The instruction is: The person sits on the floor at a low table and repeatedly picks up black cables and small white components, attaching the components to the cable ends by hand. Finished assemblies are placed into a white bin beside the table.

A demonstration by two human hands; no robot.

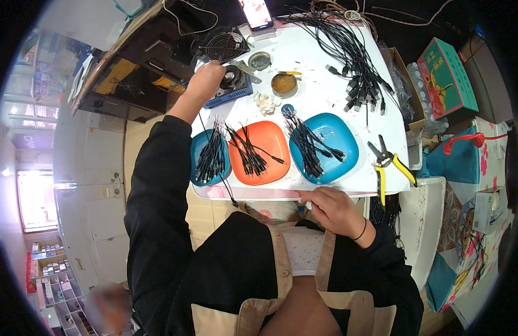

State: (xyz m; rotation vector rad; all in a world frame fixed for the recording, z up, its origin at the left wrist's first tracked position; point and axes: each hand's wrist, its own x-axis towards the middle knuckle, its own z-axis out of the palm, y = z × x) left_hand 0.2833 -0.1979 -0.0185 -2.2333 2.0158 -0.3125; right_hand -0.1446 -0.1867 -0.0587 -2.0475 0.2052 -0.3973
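Observation:
My left hand (pixel 207 79) is closed at the blue box-shaped device (pixel 230 96) with a round dark top, at the table's back left. A thin black cable (pixel 222 182) hangs from it past the trays, its plug end below the table's front edge. A flat metal blade (pixel 249 71) lies just right of that hand. My right hand (pixel 334 210) is at the front edge with fingers curled together; something small and white shows at the fingers, too little to name. Cable bundles lie in a blue tray (pixel 195 147), an orange tray (pixel 278 140) and another blue tray (pixel 348 140).
Yellow-handled wire strippers (pixel 387 162) lie at the table's right. Behind are a heap of black cables (pixel 359 78), a lit phone (pixel 256 14), a small fan (pixel 226 46), a tin of brown paste (pixel 284 84) and a round metal dish (pixel 260 60). A green carton (pixel 446 78) stands beyond.

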